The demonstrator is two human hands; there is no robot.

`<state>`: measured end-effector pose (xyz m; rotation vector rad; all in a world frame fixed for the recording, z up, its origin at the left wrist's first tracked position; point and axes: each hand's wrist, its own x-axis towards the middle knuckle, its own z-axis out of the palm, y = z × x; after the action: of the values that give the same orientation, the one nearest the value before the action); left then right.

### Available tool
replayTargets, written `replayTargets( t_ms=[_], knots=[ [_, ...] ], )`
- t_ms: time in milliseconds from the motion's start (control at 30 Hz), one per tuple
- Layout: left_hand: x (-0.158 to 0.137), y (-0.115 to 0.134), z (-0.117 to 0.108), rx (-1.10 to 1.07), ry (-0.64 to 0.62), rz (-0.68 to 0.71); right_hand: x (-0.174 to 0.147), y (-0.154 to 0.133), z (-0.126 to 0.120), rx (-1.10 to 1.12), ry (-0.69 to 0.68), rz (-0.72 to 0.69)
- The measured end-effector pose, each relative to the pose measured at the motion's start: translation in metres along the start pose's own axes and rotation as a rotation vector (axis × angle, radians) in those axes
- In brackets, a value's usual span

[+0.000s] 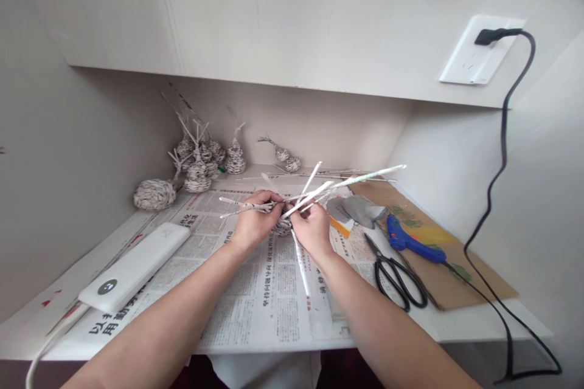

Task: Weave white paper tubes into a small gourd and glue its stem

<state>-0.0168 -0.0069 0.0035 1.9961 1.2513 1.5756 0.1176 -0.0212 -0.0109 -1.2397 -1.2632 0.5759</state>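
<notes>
Between my two hands sits a small woven paper gourd, mostly hidden by my fingers. Rolled paper sticks fan out of it, some to the upper right, some to the left, and one down toward the table's front. My left hand is closed, its fingers pinching the paper sticks at the weave's top. On the other side my right hand is closed too, its fingers curled around the weave and sticks. Exactly which sticks each hand grips is partly hidden.
Newspaper covers the table. Several finished woven gourds stand at the back left, behind a white power strip-like box. To the right lie black scissors and a blue glue gun on cardboard. A black cord hangs from the socket.
</notes>
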Motion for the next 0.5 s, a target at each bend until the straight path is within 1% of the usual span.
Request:
replayTargets(
  t_ms=[167,333,400,500],
  knots=[
    [-0.001,0.002,0.000,-0.010,-0.011,-0.018,0.001,-0.001,-0.003,-0.142,0.024,-0.092],
    [-0.002,0.006,0.002,-0.108,0.012,-0.142,-0.001,-0.009,-0.009,-0.303,0.046,-0.236],
    [-0.003,0.006,0.003,-0.136,0.002,-0.178,-0.001,-0.011,-0.009,-0.315,0.057,-0.252],
    [-0.003,0.006,0.004,-0.185,-0.023,-0.247,0.001,-0.009,-0.008,-0.253,0.058,-0.212]
  ],
)
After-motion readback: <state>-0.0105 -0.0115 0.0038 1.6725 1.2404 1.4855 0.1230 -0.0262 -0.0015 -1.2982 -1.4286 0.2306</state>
